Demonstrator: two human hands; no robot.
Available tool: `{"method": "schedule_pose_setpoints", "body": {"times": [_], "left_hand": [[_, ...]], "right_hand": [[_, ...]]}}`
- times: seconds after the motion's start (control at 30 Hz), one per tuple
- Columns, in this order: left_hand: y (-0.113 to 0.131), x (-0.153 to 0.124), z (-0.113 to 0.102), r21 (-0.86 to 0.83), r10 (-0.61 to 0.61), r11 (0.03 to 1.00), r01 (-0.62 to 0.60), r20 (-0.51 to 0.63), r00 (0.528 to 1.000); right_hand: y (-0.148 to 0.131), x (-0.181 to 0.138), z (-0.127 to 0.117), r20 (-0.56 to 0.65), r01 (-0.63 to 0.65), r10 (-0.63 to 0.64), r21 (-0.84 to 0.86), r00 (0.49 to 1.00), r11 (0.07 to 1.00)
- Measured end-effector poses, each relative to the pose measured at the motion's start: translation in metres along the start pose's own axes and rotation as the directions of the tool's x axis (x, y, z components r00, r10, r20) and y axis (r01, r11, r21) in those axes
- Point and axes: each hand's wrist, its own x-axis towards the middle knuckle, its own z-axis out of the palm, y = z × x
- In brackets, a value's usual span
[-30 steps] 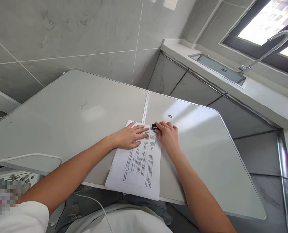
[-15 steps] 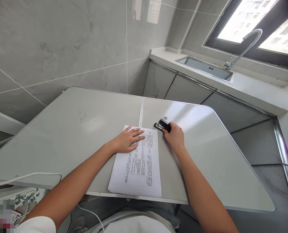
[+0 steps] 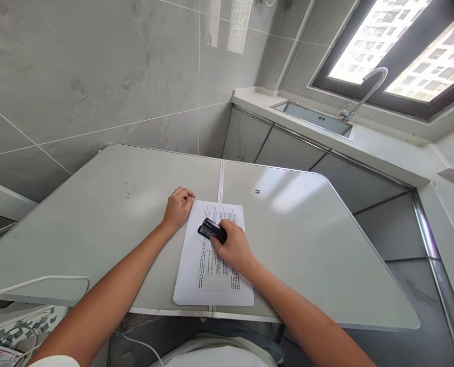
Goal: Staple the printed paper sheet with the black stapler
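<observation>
My right hand (image 3: 234,245) is closed round a black stapler (image 3: 213,230), which is over the upper part of the printed paper (image 3: 188,278). The stapler's front end points left and a little away from me. I cannot tell whether it touches the page. At the paper's upper left corner, my left hand (image 3: 178,208) has its fingers curled in and drawn together. Whether a paper edge is pinched in them is hidden. The paper lies across the seam in the tabletop, close to the near edge.
Two short strips of staples (image 3: 257,191) lie on the pale table (image 3: 306,255) beyond the paper. Loose staples (image 3: 130,191) are scattered at the far left. A white cable (image 3: 47,278) crosses the left front edge. Behind stand a counter with a sink (image 3: 314,118) and a tiled wall.
My right hand has carried the stapler left and nearer to me, from the bare table to over the paper. My left hand has gone from lying flat on the page to curled at its upper left corner.
</observation>
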Motion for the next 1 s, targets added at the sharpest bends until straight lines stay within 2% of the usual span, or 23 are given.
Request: {"method": "schedule_pose_setpoints", "body": {"times": [0.13, 0.33, 0.47, 0.53, 0.63, 0.67, 0.7, 0.77, 0.8, 0.83, 0.9, 1.0], "left_hand": [[-0.003, 0.000, 0.002, -0.022, -0.050, 0.999, 0.050, 0.004, 0.999], [-0.002, -0.001, 0.005, -0.056, -0.085, 0.995, 0.087, 0.047, 0.995], [0.000, -0.001, 0.004, -0.079, -0.125, 0.988, 0.129, 0.063, 0.990], [0.000, -0.001, 0.004, -0.091, -0.141, 0.985, 0.147, 0.070, 0.988], [-0.002, 0.000, 0.005, -0.110, -0.162, 0.980, 0.168, 0.058, 0.985], [-0.003, 0.000, 0.006, -0.117, -0.168, 0.978, 0.173, 0.052, 0.984], [-0.004, 0.000, 0.006, -0.123, -0.172, 0.976, 0.177, 0.048, 0.984], [-0.006, 0.001, 0.006, -0.131, -0.179, 0.974, 0.184, 0.049, 0.983], [-0.006, 0.001, 0.006, -0.133, -0.185, 0.972, 0.191, 0.053, 0.981], [-0.006, 0.001, 0.006, -0.136, -0.193, 0.970, 0.199, 0.057, 0.980], [-0.005, 0.001, 0.006, -0.141, -0.209, 0.966, 0.216, 0.062, 0.976], [-0.005, 0.002, 0.005, -0.140, -0.221, 0.964, 0.227, 0.057, 0.974]], "right_hand": [[0.018, -0.011, -0.009, 0.024, -0.013, 0.014, -0.040, 1.000, 0.999], [0.071, -0.035, -0.052, -0.045, -0.105, 0.102, -0.081, 0.994, 0.991], [0.092, -0.045, -0.074, -0.059, -0.157, 0.152, -0.092, 0.987, 0.983], [0.098, -0.041, -0.087, 0.030, -0.159, 0.161, -0.055, 0.987, 0.986], [0.110, -0.023, -0.110, 0.237, -0.183, 0.151, 0.118, 0.960, 0.976], [0.117, -0.013, -0.116, 0.221, -0.200, 0.159, 0.179, 0.962, 0.963], [0.124, -0.002, -0.120, 0.105, -0.199, 0.181, 0.197, 0.978, 0.960], [0.140, 0.020, -0.118, -0.147, -0.164, 0.165, 0.018, 0.975, 0.986], [0.146, 0.032, -0.112, -0.224, -0.139, 0.113, -0.104, 0.968, 0.985], [0.152, 0.042, -0.104, -0.245, -0.107, 0.055, -0.203, 0.968, 0.973], [0.159, 0.059, -0.085, -0.193, -0.071, -0.001, -0.364, 0.981, 0.929], [0.158, 0.072, -0.061, -0.066, -0.089, 0.065, -0.492, 0.996, 0.866]]}}
